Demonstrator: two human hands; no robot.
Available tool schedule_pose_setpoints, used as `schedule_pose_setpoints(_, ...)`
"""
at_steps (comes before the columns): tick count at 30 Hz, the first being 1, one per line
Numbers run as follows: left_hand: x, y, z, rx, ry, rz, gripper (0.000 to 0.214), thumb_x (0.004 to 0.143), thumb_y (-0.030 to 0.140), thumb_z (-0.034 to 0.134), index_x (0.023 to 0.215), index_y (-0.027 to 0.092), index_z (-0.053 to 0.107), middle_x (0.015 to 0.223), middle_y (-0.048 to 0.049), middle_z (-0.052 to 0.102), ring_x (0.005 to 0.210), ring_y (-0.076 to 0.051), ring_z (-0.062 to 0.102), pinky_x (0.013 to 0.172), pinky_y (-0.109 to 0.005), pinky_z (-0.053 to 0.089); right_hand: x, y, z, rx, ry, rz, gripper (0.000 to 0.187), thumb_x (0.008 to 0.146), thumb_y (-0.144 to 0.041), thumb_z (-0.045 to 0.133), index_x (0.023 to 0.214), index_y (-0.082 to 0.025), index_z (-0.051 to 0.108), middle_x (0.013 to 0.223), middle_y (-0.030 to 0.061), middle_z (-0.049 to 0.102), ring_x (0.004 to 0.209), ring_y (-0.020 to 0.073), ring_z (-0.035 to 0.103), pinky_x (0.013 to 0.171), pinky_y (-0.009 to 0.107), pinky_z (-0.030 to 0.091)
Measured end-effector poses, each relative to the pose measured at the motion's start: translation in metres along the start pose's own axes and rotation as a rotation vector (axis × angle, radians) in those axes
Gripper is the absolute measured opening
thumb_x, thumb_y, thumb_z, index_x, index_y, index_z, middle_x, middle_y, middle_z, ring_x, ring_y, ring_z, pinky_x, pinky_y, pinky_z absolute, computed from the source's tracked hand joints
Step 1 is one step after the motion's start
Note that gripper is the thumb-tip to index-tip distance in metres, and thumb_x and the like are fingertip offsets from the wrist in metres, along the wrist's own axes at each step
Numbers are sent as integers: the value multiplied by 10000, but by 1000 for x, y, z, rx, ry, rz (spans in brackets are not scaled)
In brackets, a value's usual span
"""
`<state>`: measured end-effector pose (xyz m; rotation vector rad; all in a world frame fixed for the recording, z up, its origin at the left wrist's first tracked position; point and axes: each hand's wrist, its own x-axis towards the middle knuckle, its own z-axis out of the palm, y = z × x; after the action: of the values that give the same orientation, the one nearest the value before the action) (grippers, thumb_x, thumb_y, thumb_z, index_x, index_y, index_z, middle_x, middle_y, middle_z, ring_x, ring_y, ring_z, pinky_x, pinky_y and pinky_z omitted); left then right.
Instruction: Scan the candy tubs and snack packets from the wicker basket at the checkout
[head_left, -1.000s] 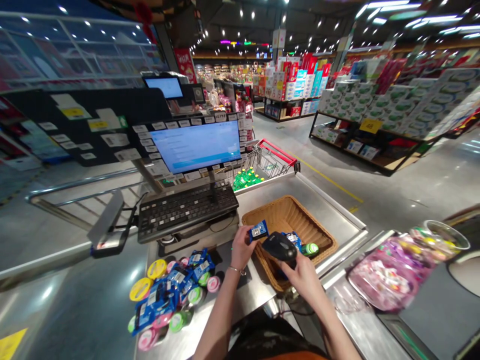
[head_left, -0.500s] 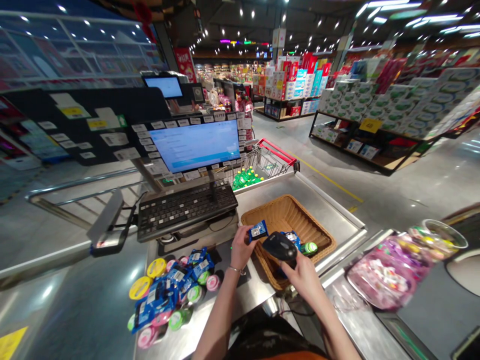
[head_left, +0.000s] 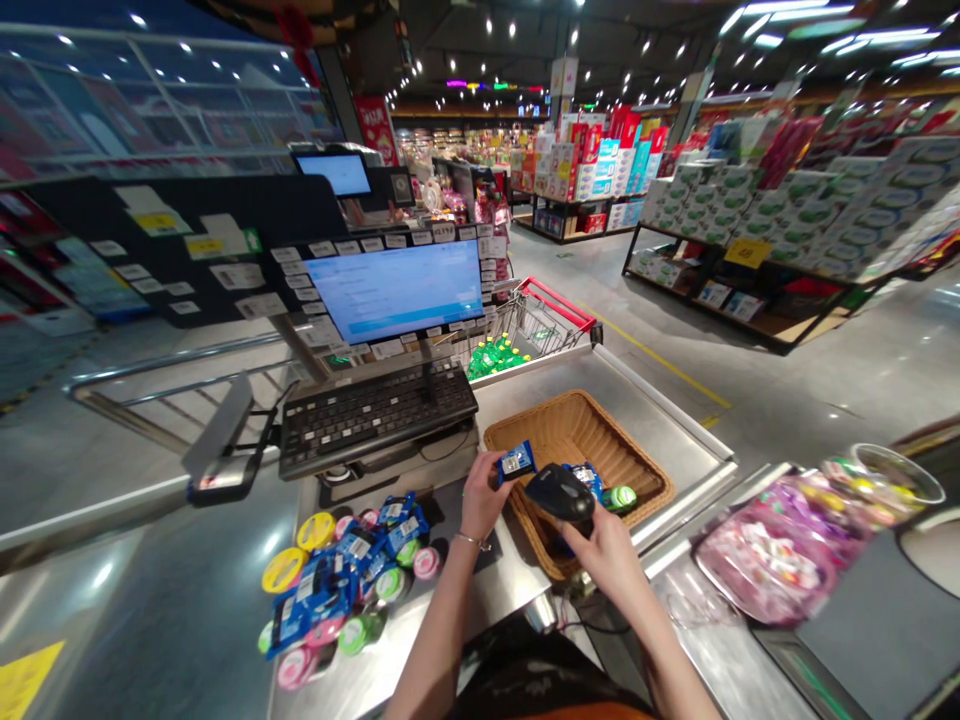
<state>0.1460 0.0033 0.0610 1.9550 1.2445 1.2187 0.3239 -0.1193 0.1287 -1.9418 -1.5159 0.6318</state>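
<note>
The left grip (head_left: 480, 497) pinches a small blue packet (head_left: 517, 463) just above the rim of a wicker basket (head_left: 577, 425); it looks light and soft, so an edge hold should do. The right grip (head_left: 604, 557) is clenched around a black handheld scanner (head_left: 560, 492).

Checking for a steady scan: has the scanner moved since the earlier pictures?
No: the scanner sits in the same place against the wicker basket, with no visible shift either way.
</note>
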Motion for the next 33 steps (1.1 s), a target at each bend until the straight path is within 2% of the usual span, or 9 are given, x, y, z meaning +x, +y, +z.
schedule_pose_setpoints(4,-5,-4,-11,48,13,-11,359,772,275,676,1117,234,585,1096,-49,604,978,-176,596,822,-300,515,2,-1,5,-2,-10,9,314,808,-407,504,967,-170,636,576,2,616,530,193,594,528,251,389)
schedule_pose_setpoints(8,-22,-19,-44,256,120,-55,356,765,390,693,1076,234,620,1080,-58,603,1043,-218,568,928,-368,475,3,-8,13,2,-38,-32,353,829,-404,512,1051,-158,635,706,53,692,668,226,655,605,268,431)
schedule_pose_setpoints(14,-77,-47,-116,624,389,-222,284,775,469,663,957,251,677,1069,-76,596,1061,-264,530,969,-427,413,6,-30,32,19,-150,-109,371,849,-437,501,1026,-141,637,796,103,724,787,265,688,677,298,463)
schedule_pose_setpoints(18,-119,-51,-146,854,435,-374,311,764,486,666,977,263,701,1209,-93,554,1199,-320,432,1003,-485,336,5,-46,48,43,-240,-190,363,862,-441,481,995,-141,637,845,116,729,819,279,693,690,311,472)
schedule_pose_setpoints(21,-141,-54,-151,975,379,-501,347,767,475,666,1042,266,696,1315,-101,497,1277,-345,350,1020,-517,272,4,-56,58,57,-300,-244,364,863,-432,480,1003,-135,637,825,113,728,806,282,695,690,315,474)
schedule_pose_setpoints(24,-150,-59,-148,1026,351,-576,364,796,443,638,1105,253,671,1361,-120,452,1304,-340,321,1009,-503,274,3,-64,66,74,-342,-263,367,857,-416,499,1066,-147,635,833,104,732,801,280,699,671,306,475)
schedule_pose_setpoints(28,-139,-66,-144,1032,406,-610,383,806,460,619,1116,239,652,1379,-130,434,1310,-334,323,1002,-488,294,3,-69,71,78,-337,-281,378,853,-387,511,1110,-139,633,899,125,737,887,301,695,712,320,485)
schedule_pose_setpoints(33,-119,-63,-143,1012,353,-556,456,758,469,672,1141,227,625,1398,-139,424,1311,-342,332,1026,-503,286,6,-66,71,114,-315,-276,400,849,-409,518,1120,-138,632,913,127,738,905,304,694,718,328,495)
